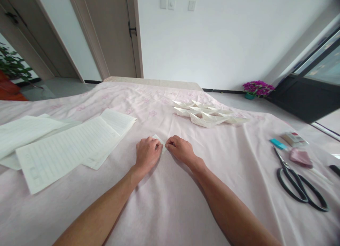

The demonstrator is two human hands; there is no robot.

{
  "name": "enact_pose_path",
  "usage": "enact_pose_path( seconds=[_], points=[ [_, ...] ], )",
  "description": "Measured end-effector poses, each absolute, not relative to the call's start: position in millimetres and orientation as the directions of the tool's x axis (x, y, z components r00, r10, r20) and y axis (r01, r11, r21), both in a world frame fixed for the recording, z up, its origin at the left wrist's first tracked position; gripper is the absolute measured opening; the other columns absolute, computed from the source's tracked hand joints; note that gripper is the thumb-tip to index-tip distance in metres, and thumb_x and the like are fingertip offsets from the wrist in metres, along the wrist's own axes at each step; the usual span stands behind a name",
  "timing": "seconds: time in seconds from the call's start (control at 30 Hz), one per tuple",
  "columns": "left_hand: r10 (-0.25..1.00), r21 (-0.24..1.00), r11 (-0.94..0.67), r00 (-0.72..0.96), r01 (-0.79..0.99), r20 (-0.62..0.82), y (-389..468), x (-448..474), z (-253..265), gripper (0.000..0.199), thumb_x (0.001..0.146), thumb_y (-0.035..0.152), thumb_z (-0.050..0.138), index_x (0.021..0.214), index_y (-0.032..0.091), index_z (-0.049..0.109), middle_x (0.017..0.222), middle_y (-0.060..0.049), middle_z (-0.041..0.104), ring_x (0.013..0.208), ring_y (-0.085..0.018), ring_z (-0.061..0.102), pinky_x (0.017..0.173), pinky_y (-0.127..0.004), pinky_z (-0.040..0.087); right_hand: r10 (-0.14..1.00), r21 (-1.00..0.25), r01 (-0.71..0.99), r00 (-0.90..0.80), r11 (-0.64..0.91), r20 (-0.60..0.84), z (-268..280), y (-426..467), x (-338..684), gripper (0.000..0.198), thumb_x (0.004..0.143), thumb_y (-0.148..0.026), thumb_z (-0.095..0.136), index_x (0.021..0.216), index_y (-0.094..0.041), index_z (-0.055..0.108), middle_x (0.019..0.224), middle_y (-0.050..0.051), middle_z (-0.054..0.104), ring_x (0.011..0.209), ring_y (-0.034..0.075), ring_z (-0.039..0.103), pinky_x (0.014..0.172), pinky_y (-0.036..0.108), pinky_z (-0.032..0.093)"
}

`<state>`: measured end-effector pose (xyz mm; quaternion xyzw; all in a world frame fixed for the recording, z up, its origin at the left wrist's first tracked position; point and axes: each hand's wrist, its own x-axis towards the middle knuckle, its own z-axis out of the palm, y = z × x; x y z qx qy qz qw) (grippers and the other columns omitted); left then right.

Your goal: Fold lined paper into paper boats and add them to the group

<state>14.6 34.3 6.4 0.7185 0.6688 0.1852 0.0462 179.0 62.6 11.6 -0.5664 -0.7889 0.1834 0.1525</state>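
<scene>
A small piece of folded white paper (164,149) lies low over the pink cloth, mostly covered by my fingers. My left hand (148,151) is closed on its left side, and one pale corner sticks out above the knuckles. With curled fingers, my right hand (181,149) pinches the paper's right edge; the fingertips of both hands nearly meet. Beyond my right hand stand several folded paper boats (205,115), grouped close together. Lined paper sheets (71,147) lie in overlapping piles to the left of my left hand.
Black-handled scissors (292,182) lie at the right, near a blue eraser-like block (278,144), a clear-wrapped packet (294,139) and a pink cloth piece (301,157). The wrinkled pink tablecloth (170,210) covers the table. Purple flowers (258,88) stand on the floor beyond.
</scene>
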Motion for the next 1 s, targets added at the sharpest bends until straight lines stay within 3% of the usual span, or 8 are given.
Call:
enact_pose_path(
  seconds=[0.27, 0.5, 0.67, 1.0],
  points=[
    [0.97, 0.312, -0.1, 0.022, 0.945, 0.243, 34.8, 15.8, 2.0, 0.019, 0.09, 0.034, 0.054, 0.08, 0.025, 0.068, 0.091, -0.003, 0.066, 0.09, -0.023, 0.057, 0.078, -0.033, 0.037, 0.942, -0.357, 0.874, -0.329, 0.33, 0.065, 7.5, 60.2, 175.8, 0.019, 0.096, -0.032, 0.045, 0.089, -0.022, 0.061, 0.095, 0.001, 0.063, 0.077, 0.013, 0.059, 0.065, 0.026, 0.03],
    [0.973, 0.31, -0.09, 0.016, 0.947, 0.232, 33.7, 18.2, 4.5, 0.02, 0.089, 0.034, 0.054, 0.079, 0.023, 0.067, 0.093, -0.005, 0.065, 0.09, -0.023, 0.056, 0.078, -0.034, 0.037, 0.956, -0.468, 0.835, -0.282, 0.289, 0.086, 5.6, 61.6, 183.1, 0.009, 0.089, -0.024, 0.055, 0.089, -0.021, 0.063, 0.095, 0.001, 0.064, 0.084, 0.013, 0.059, 0.071, 0.023, 0.036],
    [0.972, 0.304, -0.09, 0.018, 0.948, 0.232, 33.4, 18.8, 4.2, 0.021, 0.09, 0.033, 0.053, 0.079, 0.023, 0.067, 0.095, -0.006, 0.064, 0.091, -0.023, 0.054, 0.078, -0.034, 0.036, 0.953, -0.544, 0.787, -0.289, 0.291, 0.091, 0.9, 67.9, 191.0, 0.016, 0.086, -0.017, 0.054, 0.09, -0.022, 0.069, 0.095, 0.002, 0.067, 0.087, 0.014, 0.06, 0.076, 0.022, 0.039],
    [0.968, 0.318, -0.091, 0.009, 0.944, 0.25, 34.3, 18.1, -1.8, 0.02, 0.09, 0.034, 0.052, 0.081, 0.023, 0.067, 0.097, -0.006, 0.063, 0.093, -0.023, 0.053, 0.08, -0.035, 0.037, 0.952, -0.523, 0.801, -0.296, 0.293, 0.079, 2.6, 65.9, 189.9, 0.018, 0.085, -0.02, 0.055, 0.091, -0.023, 0.071, 0.095, 0.001, 0.067, 0.086, 0.014, 0.061, 0.077, 0.022, 0.041]
  ],
)
